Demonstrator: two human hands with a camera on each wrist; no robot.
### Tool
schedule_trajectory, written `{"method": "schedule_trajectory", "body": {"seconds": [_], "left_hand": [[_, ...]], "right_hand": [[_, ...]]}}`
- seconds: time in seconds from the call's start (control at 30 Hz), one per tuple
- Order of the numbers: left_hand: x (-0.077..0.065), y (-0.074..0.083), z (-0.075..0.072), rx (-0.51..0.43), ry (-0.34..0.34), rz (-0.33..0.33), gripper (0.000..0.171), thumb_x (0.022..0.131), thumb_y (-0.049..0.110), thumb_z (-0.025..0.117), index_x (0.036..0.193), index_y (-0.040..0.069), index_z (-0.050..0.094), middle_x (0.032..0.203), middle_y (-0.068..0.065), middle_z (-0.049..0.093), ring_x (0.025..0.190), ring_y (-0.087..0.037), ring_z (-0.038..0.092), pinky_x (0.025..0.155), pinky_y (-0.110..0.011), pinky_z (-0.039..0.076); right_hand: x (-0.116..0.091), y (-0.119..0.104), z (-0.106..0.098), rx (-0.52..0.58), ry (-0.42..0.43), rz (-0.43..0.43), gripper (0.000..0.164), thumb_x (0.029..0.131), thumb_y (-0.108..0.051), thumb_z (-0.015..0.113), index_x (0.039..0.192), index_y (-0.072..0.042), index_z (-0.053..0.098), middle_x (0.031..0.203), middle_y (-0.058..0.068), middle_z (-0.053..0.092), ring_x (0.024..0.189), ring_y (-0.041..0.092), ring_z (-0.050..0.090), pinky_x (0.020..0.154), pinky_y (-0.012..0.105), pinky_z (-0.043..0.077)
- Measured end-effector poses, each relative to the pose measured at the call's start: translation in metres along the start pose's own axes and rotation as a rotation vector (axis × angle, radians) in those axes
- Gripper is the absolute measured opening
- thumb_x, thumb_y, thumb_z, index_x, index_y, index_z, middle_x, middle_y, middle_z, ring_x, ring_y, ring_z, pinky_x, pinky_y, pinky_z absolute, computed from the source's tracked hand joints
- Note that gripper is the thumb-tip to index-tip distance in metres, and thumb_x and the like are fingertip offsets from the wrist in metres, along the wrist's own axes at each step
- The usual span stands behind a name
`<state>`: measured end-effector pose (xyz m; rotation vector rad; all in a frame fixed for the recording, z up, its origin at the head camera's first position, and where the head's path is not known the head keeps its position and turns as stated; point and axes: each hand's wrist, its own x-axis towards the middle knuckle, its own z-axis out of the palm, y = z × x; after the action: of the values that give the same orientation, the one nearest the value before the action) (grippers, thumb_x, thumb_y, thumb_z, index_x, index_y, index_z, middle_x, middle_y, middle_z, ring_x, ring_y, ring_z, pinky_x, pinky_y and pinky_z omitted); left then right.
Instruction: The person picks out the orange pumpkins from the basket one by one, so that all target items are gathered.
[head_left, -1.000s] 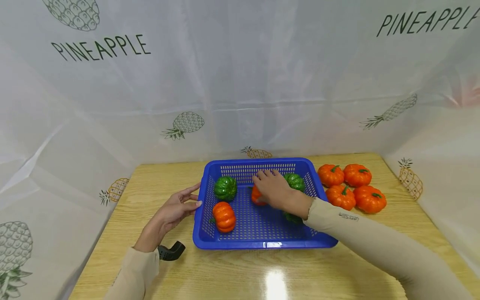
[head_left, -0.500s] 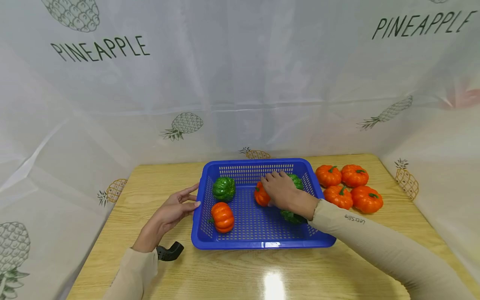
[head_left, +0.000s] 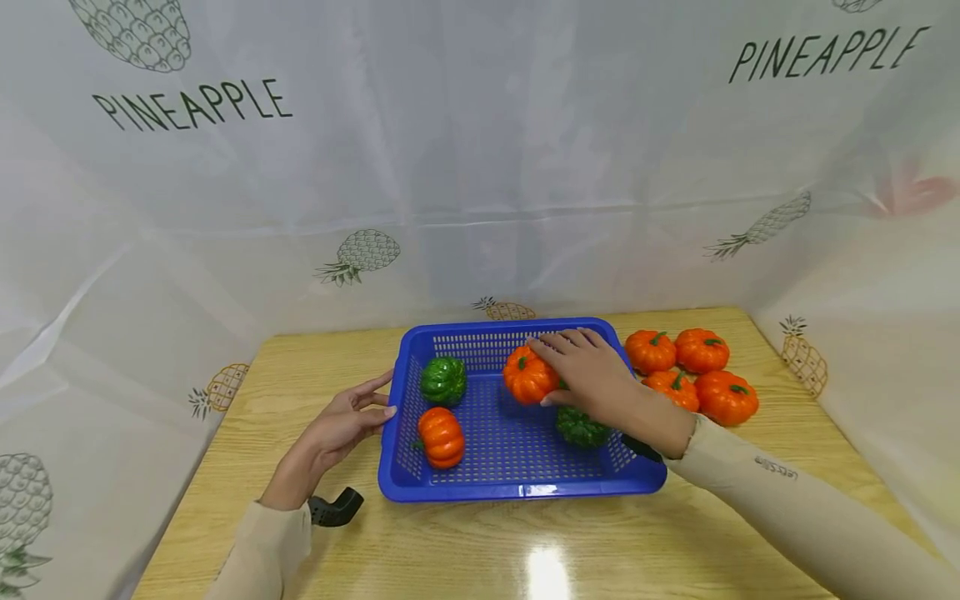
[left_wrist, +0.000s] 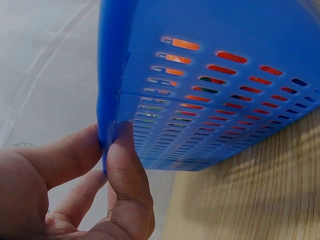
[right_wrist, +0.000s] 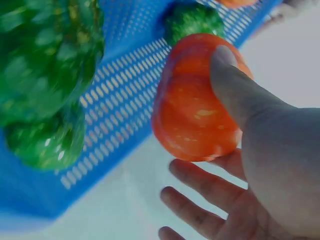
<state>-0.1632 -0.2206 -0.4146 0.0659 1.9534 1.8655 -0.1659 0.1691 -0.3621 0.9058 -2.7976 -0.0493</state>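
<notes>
My left hand [head_left: 341,429] pinches the left rim of a blue perforated plastic basket [head_left: 525,492]; the left wrist view shows thumb and fingers on either side of that rim. Above the basket's floor, my right hand [head_left: 592,375] holds a small orange pumpkin [head_left: 529,377] between thumb and forefinger, its other fingers spread. In the right wrist view this pumpkin [right_wrist: 197,100] is lifted over the mesh. Inside the basket, a green pumpkin [head_left: 442,381] and another orange pumpkin [head_left: 441,437] lie at the left. A dark green pumpkin [head_left: 581,427] sits below my right hand, which hides part of the right side.
Several orange pumpkins [head_left: 726,397] stand grouped on the wooden table [head_left: 480,550] just right of the basket. A pineapple-print sheet [head_left: 450,167] hangs behind and beside the table. A black curved piece [head_left: 336,507] sticks out at my left wrist.
My right hand has raised the orange pumpkin from the basket's floor and moved a little right, so more of the pumpkin shows. The left hand keeps its hold on the rim.
</notes>
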Motion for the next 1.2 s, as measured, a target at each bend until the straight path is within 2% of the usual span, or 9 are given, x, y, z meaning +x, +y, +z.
{"method": "schedule_trajectory", "body": {"seconds": [0.17, 0.43, 0.7, 0.97, 1.2], "left_hand": [[0.001, -0.001, -0.001, -0.003, -0.003, 0.000, 0.072, 0.105, -0.001, 0.061, 0.168, 0.005, 0.026, 0.119, -0.011, 0.059, 0.092, -0.012, 0.069, 0.086, -0.028, 0.061], [0.000, -0.001, -0.003, 0.025, 0.015, -0.017, 0.071, 0.105, -0.002, 0.059, 0.168, 0.005, 0.026, 0.121, -0.012, 0.058, 0.093, -0.012, 0.068, 0.086, -0.027, 0.061], [0.000, -0.001, -0.001, 0.022, 0.019, -0.016, 0.071, 0.105, -0.002, 0.060, 0.168, 0.005, 0.028, 0.119, -0.010, 0.059, 0.091, -0.012, 0.069, 0.085, -0.026, 0.060], [0.001, 0.001, -0.002, 0.035, 0.013, -0.017, 0.072, 0.105, -0.001, 0.060, 0.168, 0.005, 0.026, 0.120, -0.010, 0.059, 0.093, -0.012, 0.068, 0.087, -0.027, 0.060], [0.000, 0.001, -0.003, 0.037, 0.011, -0.013, 0.071, 0.105, -0.001, 0.060, 0.168, 0.005, 0.026, 0.121, -0.009, 0.060, 0.095, -0.012, 0.068, 0.087, -0.027, 0.060]], "right_hand": [[-0.029, 0.014, -0.012, 0.044, 0.117, 0.023, 0.086, 0.085, -0.044, 0.086, 0.154, -0.005, 0.054, 0.150, 0.018, 0.059, 0.136, 0.041, 0.055, 0.115, 0.061, 0.042], [-0.075, 0.030, -0.014, 0.126, 0.224, 0.101, 0.091, 0.081, -0.038, 0.090, 0.156, -0.006, 0.052, 0.151, 0.018, 0.058, 0.134, 0.046, 0.054, 0.113, 0.066, 0.040], [-0.111, 0.049, -0.010, 0.188, 0.330, 0.175, 0.088, 0.085, -0.048, 0.081, 0.158, -0.008, 0.050, 0.147, 0.023, 0.058, 0.131, 0.051, 0.051, 0.103, 0.075, 0.040], [-0.141, 0.070, 0.005, 0.208, 0.369, 0.223, 0.089, 0.088, -0.053, 0.077, 0.159, -0.007, 0.049, 0.145, 0.024, 0.059, 0.122, 0.052, 0.054, 0.099, 0.072, 0.040], [-0.168, 0.082, 0.025, 0.229, 0.376, 0.271, 0.089, 0.083, -0.042, 0.087, 0.156, -0.005, 0.052, 0.140, 0.027, 0.062, 0.119, 0.053, 0.055, 0.097, 0.073, 0.040]]}}
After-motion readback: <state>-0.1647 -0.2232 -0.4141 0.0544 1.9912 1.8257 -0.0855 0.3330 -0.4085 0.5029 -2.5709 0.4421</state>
